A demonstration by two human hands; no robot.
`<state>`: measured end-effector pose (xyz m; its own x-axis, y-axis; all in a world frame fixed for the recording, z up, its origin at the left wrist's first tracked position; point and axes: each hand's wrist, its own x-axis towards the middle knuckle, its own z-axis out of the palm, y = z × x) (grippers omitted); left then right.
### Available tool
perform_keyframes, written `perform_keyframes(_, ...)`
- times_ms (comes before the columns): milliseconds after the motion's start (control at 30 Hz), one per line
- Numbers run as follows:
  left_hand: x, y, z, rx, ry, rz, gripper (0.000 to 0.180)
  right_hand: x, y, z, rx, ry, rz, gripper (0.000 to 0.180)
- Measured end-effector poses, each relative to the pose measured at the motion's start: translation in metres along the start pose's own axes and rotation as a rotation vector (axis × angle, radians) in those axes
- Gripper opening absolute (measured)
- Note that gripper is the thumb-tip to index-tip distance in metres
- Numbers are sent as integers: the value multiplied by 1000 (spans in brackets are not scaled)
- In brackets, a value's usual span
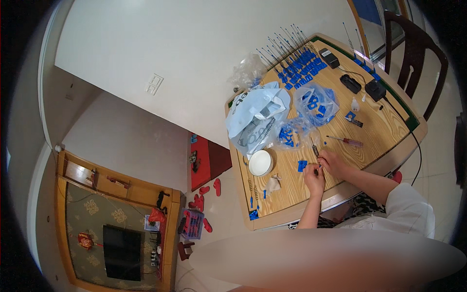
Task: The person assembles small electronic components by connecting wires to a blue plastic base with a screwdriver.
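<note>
The left hand [314, 179] and right hand [332, 163] meet just above the near edge of the wooden table [384, 131], fingers closed narrow around a small coiled spring [315, 151], probably to keep it steady. A blue plastic piece [302, 166] lies just beside them, and a red-handled screwdriver [346, 141] is near.

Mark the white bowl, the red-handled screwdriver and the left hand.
white bowl [260, 162], head view, inside of the bowl
red-handled screwdriver [352, 142], head view, on the handle
left hand [315, 179], head view, back of the hand
</note>
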<state>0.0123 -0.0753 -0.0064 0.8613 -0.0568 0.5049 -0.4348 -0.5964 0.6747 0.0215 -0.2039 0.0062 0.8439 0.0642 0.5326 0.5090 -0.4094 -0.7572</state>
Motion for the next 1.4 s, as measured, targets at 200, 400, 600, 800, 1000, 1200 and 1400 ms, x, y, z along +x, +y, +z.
perform_keyframes(200, 0, 0, 0, 23, 2, 14, 13, 1, -5, -2, 9, 24, -7, 8)
perform_keyframes(400, -1, -2, 1, 17, 8, 16, 14, 0, 0, 2, -11, 32, -13, 8)
perform_keyframes(600, 0, -1, 1, 18, 22, 15, 18, 1, -3, 1, 1, 56, -32, 8)
perform_keyframes(800, -1, -1, 1, 11, 7, -7, 17, 2, -3, 0, 12, 63, -51, 8)
perform_keyframes(1000, -2, -4, 2, 11, 5, -3, 14, 0, -3, -1, 1, 19, 8, 8)
perform_keyframes(1200, -1, -4, 2, 11, -8, -6, 14, 0, -1, 2, 29, 34, 9, 9)
perform_keyframes(1400, -2, -6, 3, 19, -4, -17, 14, -1, 1, 4, 10, 55, -5, 8)
